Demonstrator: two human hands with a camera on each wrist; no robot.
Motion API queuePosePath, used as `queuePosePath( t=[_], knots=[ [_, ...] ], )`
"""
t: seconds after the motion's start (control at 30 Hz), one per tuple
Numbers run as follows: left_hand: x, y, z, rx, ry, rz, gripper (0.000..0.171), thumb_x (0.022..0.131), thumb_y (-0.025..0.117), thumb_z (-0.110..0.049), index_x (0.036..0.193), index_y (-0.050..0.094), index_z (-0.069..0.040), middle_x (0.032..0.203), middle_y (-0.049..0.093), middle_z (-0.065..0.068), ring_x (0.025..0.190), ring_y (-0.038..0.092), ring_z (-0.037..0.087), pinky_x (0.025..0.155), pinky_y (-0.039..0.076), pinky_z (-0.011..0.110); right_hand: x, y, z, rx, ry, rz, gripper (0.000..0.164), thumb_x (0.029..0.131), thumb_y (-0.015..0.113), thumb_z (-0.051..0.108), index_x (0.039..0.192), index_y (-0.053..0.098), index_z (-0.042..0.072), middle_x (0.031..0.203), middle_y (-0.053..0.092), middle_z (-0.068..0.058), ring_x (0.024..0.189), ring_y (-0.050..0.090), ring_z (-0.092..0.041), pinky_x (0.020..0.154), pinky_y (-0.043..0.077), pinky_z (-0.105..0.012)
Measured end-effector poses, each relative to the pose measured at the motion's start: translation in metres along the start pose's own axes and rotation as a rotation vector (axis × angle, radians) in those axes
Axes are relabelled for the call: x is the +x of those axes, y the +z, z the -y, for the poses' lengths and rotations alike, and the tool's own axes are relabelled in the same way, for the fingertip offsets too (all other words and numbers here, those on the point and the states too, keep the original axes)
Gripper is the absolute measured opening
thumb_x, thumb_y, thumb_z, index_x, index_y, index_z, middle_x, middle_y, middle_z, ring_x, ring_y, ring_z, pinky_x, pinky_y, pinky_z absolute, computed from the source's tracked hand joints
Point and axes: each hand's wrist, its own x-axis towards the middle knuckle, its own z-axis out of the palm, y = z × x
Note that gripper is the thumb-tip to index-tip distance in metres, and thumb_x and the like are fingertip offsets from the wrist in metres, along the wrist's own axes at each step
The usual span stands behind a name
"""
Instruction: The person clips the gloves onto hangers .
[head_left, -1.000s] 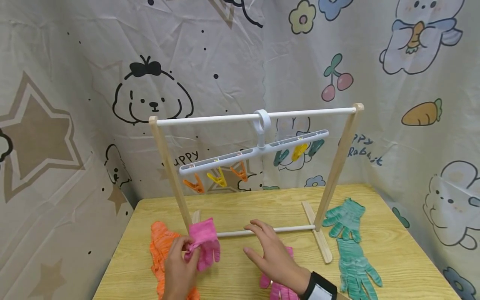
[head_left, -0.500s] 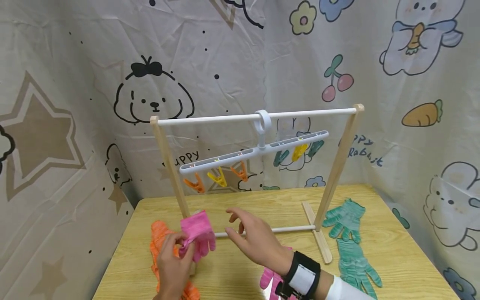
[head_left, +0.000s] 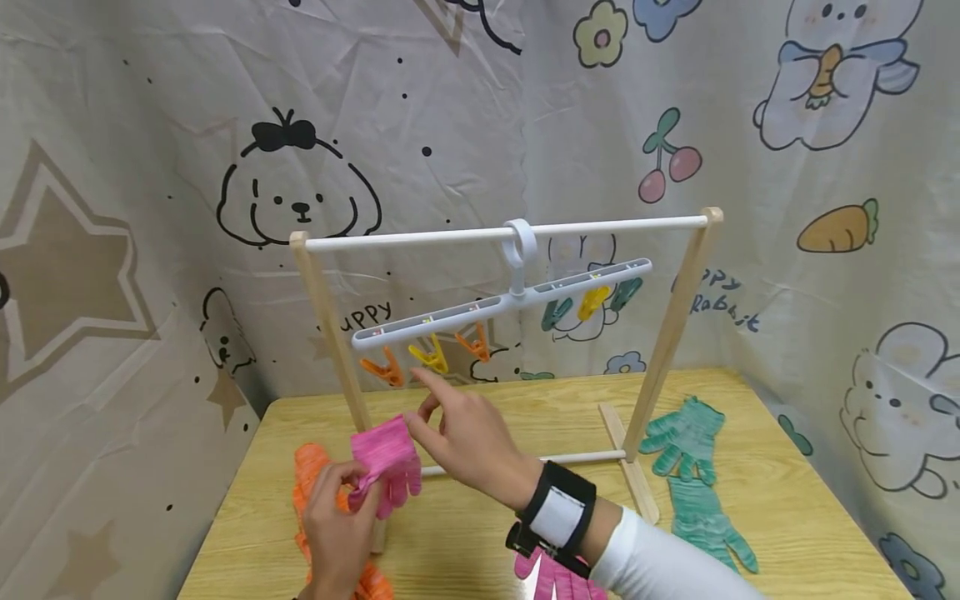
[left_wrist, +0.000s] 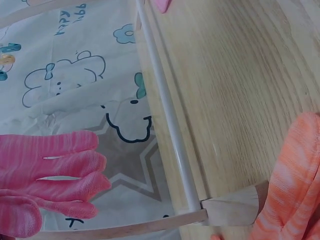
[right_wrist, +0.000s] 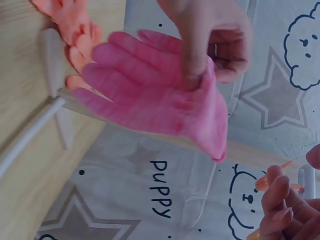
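Note:
My left hand (head_left: pixel 337 512) pinches a pink knit glove (head_left: pixel 386 454) near its cuff, in front of the rack's left post. The glove's fingers dangle down to the right; in the left wrist view they spread sideways (left_wrist: pixel 60 170). My right hand (head_left: pixel 472 433) is raised just right of the glove, index finger pointing up toward the yellow clip (head_left: pixel 432 357). In the right wrist view its fingers (right_wrist: pixel 277 200) sit apart from the glove, overlapping an orange clip (right_wrist: pixel 262 183). The grey-white hanger (head_left: pixel 465 315) carries these clips on its left arm, with another orange clip (head_left: pixel 476 343).
A white rail (head_left: pixel 420 240) on wooden posts bears the hanger. Teal clips (head_left: pixel 557 314) and a yellow one hang on the hanger's right arm. Orange gloves (head_left: pixel 309 467) lie at left, green gloves (head_left: pixel 686 433) at right. Another pink glove (head_left: pixel 558 579) lies partly behind my right forearm.
My right hand has moved left and up, from over the table's middle to beside the held glove and below the clips. The left hand has shifted slightly left with the glove.

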Motion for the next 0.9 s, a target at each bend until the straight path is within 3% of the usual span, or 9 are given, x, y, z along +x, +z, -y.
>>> queuePosePath(
  t=[0.27, 0.5, 0.63, 0.77, 0.9],
  knots=[
    [0.0, -0.001, 0.002, -0.007, 0.009, -0.014, 0.033, 0.065, 0.082, 0.019, 0.087, 0.067, 0.0, 0.079, 0.061, 0.005, 0.078, 0.048, -0.004, 0.068, 0.041, 0.009, 0.027, 0.007, 0.012, 0.033, -0.008, 0.009, 0.061, 0.097, 0.067, 0.023, 0.149, 0.044, 0.001, 0.082, 0.074, -0.003, 0.043, 0.034, 0.003, 0.042, 0.027, -0.015],
    [-0.001, -0.001, 0.005, -0.008, 0.023, -0.023, 0.033, 0.064, 0.082, 0.019, 0.086, 0.067, -0.001, 0.078, 0.06, 0.005, 0.077, 0.048, -0.004, 0.065, 0.04, 0.009, 0.04, 0.014, 0.021, 0.048, 0.019, 0.014, 0.044, 0.095, 0.068, 0.02, 0.133, 0.051, 0.008, 0.076, 0.071, -0.001, 0.045, 0.043, 0.001, 0.041, 0.032, -0.015],
    [-0.001, -0.002, 0.004, 0.002, 0.011, -0.009, 0.034, 0.064, 0.083, 0.019, 0.086, 0.067, -0.001, 0.079, 0.06, 0.004, 0.077, 0.048, -0.003, 0.065, 0.04, 0.009, 0.046, 0.019, 0.025, 0.056, 0.063, 0.017, 0.045, 0.095, 0.069, 0.022, 0.132, 0.051, 0.006, 0.077, 0.071, -0.001, 0.047, 0.047, 0.001, 0.04, 0.036, -0.016],
    [0.0, -0.003, 0.003, 0.007, 0.001, 0.006, 0.033, 0.064, 0.082, 0.019, 0.086, 0.066, -0.001, 0.079, 0.06, 0.004, 0.077, 0.048, -0.003, 0.065, 0.04, 0.009, 0.052, 0.02, 0.027, 0.097, 0.144, 0.015, 0.033, 0.095, 0.07, 0.025, 0.119, 0.055, 0.007, 0.075, 0.069, 0.0, 0.047, 0.051, -0.001, 0.041, 0.04, -0.017],
    [0.001, -0.004, 0.003, 0.015, -0.011, 0.023, 0.033, 0.065, 0.081, 0.02, 0.086, 0.066, -0.001, 0.079, 0.061, 0.005, 0.077, 0.048, -0.003, 0.065, 0.041, 0.008, 0.059, 0.02, 0.027, 0.182, 0.221, -0.015, 0.036, 0.094, 0.073, 0.023, 0.122, 0.057, 0.006, 0.07, 0.07, -0.002, 0.05, 0.055, -0.003, 0.046, 0.044, -0.018]
  ],
)
